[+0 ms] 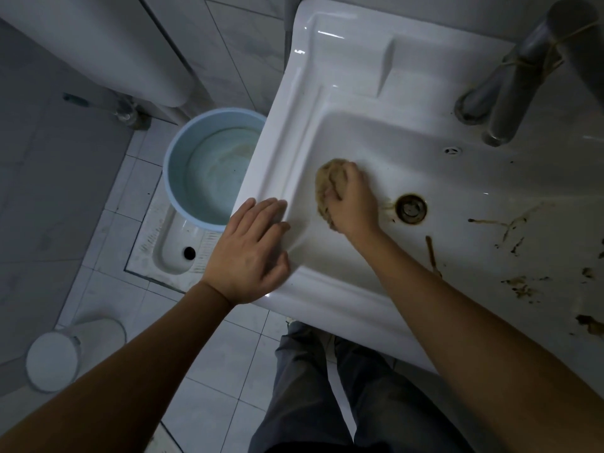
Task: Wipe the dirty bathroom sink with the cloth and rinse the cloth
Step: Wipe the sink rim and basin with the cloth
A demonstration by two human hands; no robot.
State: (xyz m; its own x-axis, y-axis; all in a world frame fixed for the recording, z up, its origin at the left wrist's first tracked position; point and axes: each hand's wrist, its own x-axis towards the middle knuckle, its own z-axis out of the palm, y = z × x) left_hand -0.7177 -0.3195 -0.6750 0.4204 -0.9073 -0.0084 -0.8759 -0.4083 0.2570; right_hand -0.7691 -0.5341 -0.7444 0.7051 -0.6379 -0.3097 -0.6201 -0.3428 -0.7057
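Cloth [327,186] in right hand [355,206] rests beside drain [411,208], faucet [510,93] beyond.

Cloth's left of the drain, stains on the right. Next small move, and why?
Probably slide the right hand and its crumpled tan cloth rightward, past the rust-ringed round drain, onto the brown streaks: the white ceramic sink looks clean on the left, soiled there.
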